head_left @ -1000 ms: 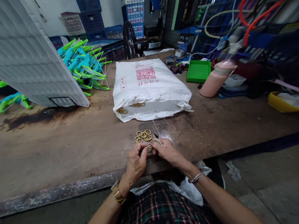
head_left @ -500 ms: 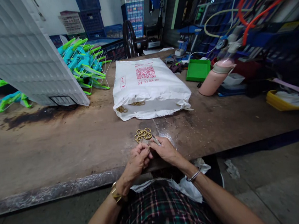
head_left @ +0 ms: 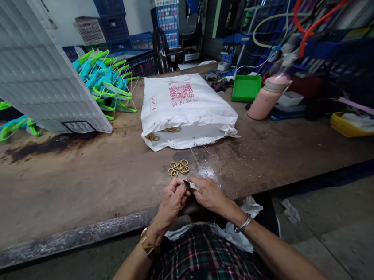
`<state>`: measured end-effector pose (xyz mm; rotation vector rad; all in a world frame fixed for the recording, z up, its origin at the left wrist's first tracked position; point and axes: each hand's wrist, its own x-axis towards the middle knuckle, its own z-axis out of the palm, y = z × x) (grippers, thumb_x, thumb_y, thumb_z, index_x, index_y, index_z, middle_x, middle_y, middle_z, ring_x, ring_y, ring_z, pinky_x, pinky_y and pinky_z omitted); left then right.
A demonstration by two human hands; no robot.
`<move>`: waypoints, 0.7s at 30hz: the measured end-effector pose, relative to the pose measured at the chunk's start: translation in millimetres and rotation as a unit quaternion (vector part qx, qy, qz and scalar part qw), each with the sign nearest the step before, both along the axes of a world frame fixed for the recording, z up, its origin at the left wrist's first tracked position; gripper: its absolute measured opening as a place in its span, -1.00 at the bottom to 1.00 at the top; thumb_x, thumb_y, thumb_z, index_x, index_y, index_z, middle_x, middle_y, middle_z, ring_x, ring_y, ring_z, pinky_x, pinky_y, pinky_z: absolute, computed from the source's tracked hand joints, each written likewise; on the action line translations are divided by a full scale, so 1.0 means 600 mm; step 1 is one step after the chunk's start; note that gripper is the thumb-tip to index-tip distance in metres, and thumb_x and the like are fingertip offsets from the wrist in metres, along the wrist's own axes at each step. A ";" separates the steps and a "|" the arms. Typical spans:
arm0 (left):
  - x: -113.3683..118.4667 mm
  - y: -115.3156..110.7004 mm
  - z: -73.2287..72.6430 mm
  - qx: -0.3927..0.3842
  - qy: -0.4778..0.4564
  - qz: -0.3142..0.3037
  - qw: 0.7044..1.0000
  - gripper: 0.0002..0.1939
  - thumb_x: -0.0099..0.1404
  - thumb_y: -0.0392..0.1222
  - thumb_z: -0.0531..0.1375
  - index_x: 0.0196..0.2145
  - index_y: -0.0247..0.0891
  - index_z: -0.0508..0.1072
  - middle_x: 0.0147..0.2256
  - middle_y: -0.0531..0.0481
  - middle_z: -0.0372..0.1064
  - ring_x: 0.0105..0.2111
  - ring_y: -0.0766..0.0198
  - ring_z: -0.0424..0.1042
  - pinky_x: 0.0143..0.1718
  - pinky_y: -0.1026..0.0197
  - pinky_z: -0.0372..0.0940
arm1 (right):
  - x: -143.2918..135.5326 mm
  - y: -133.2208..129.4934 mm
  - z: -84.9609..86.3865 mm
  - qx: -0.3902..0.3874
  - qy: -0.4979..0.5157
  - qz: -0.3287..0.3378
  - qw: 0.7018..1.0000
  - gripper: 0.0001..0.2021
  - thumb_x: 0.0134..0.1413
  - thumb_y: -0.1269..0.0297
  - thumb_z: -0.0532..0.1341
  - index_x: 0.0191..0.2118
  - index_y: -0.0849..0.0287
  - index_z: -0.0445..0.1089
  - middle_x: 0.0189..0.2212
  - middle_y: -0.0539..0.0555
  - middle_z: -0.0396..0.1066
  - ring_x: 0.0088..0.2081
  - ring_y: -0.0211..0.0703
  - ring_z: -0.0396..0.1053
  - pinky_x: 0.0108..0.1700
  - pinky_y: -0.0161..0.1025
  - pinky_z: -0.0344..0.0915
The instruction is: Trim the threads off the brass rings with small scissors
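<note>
My right hand (head_left: 209, 192) is closed around a small pale tool with a dark pointed tip (head_left: 192, 185), which points left toward my other hand. Pinched fingers of my left hand (head_left: 173, 197) meet that tip, and whatever lies between them is hidden. Just beyond both hands, several brass-coloured rings (head_left: 179, 166) lie in a loose cluster on the brown tabletop (head_left: 111, 183). Farther back rests a white woven sack (head_left: 187, 109) with red print, its open mouth facing me. More rings (head_left: 152, 137) show inside that mouth.
On the left, a translucent ribbed panel (head_left: 39, 71) leans beside a pile of green and turquoise plastic parts (head_left: 107, 79). To the right are a green tray (head_left: 246, 88), a pink bottle (head_left: 266, 98) and a yellow tray (head_left: 346, 128). The table's front edge (head_left: 83, 233) runs close to my body.
The tool in my right hand has turned from pointing away from me to pointing left, its dark tip now at my left fingers. The rings and sack stay put.
</note>
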<state>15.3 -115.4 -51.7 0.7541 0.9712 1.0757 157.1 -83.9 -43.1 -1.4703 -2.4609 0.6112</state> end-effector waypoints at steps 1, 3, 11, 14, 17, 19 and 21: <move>0.000 0.000 0.001 -0.001 0.004 0.000 1.000 -0.65 0.10 0.08 0.17 -0.43 -0.26 0.19 -0.58 0.17 0.19 -0.72 0.56 -0.03 -0.72 0.43 -0.13 | 0.000 -0.001 0.000 0.007 -0.013 0.000 1.000 -0.80 -0.01 0.44 0.01 -0.31 0.16 0.34 -0.49 0.03 0.39 -0.47 -0.25 0.23 -0.41 -0.31 -0.03; 0.001 -0.001 0.003 0.000 0.014 0.003 1.000 -0.65 0.10 0.09 0.16 -0.43 -0.26 0.19 -0.60 0.18 0.17 -0.72 0.56 -0.04 -0.72 0.43 -0.14 | 0.000 -0.001 0.000 0.014 -0.032 0.001 0.999 -0.77 -0.02 0.45 0.01 -0.25 0.16 0.35 -0.47 0.04 0.40 -0.46 -0.23 0.25 -0.39 -0.30 -0.02; 0.004 -0.003 -0.007 0.015 0.039 0.002 0.999 -0.60 0.09 0.17 0.13 -0.45 -0.25 0.18 -0.65 0.22 0.08 -0.74 0.55 -0.08 -0.72 0.40 -0.17 | -0.006 -0.004 0.000 0.006 -0.099 -0.002 0.995 -0.75 0.00 0.42 -0.02 -0.22 0.17 0.32 -0.43 0.08 0.44 -0.42 -0.19 0.31 -0.40 -0.28 -0.01; 0.002 -0.005 -0.008 0.025 0.062 -0.007 0.998 -0.59 0.12 0.19 0.10 -0.48 -0.25 0.18 -0.67 0.22 0.03 -0.73 0.54 -0.08 -0.71 0.40 -0.17 | -0.011 -0.003 0.004 -0.005 -0.133 -0.007 0.991 -0.74 -0.02 0.45 -0.02 -0.20 0.19 0.31 -0.40 0.11 0.45 -0.40 -0.17 0.34 -0.41 -0.27 -0.02; -0.001 -0.014 0.004 0.025 0.068 -0.014 0.997 -0.58 0.13 0.20 0.09 -0.50 -0.25 0.17 -0.68 0.22 0.03 -0.74 0.53 -0.06 -0.72 0.40 -0.15 | -0.011 0.008 0.007 -0.007 -0.163 -0.027 0.986 -0.73 0.00 0.45 -0.03 -0.18 0.20 0.30 -0.38 0.14 0.46 -0.39 -0.15 0.36 -0.42 -0.26 -0.02; -0.002 -0.021 0.014 0.035 0.052 -0.034 0.997 -0.58 0.13 0.19 0.10 -0.49 -0.26 0.18 -0.66 0.19 0.09 -0.73 0.53 -0.01 -0.72 0.40 -0.11 | -0.007 0.023 0.006 -0.003 -0.179 -0.065 0.982 -0.73 0.04 0.43 -0.04 -0.16 0.21 0.29 -0.37 0.15 0.46 -0.39 -0.15 0.37 -0.43 -0.26 -0.03; -0.003 -0.026 0.019 0.039 0.020 -0.059 0.997 -0.59 0.14 0.17 0.11 -0.48 -0.27 0.21 -0.65 0.17 0.13 -0.72 0.52 0.03 -0.72 0.41 -0.08 | -0.003 0.044 0.004 0.007 -0.191 -0.107 0.976 -0.74 0.07 0.41 -0.04 -0.14 0.21 0.29 -0.38 0.16 0.46 -0.39 -0.14 0.37 -0.44 -0.26 -0.05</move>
